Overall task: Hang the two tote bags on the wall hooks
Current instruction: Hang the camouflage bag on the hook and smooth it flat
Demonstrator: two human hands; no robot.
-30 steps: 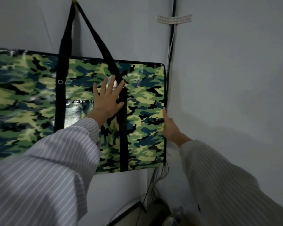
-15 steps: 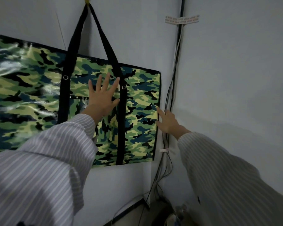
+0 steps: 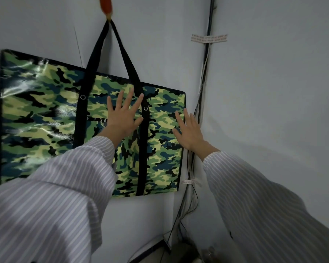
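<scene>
A: Glossy green camouflage woven-plastic tote bag point(image 3: 46, 120) hangs against the wall. Its black webbing handles point(image 3: 122, 54) are looped over the orange hook point(image 3: 105, 4), directly above our left hand point(image 3: 122, 118).

B: Both palms lie flat with fingers spread, gripping nothing. The bag's edge is under our right hand point(image 3: 189, 131). We judge it light, slick and floppy, so lift it by the handles.

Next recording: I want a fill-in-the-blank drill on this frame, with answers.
The left hand lies flat on the ____-patterned tote bag.
Its black handles loop over a hook on the ____.
The right hand is open at the bag's ____ edge.
Answers: camouflage; wall; right.
</scene>
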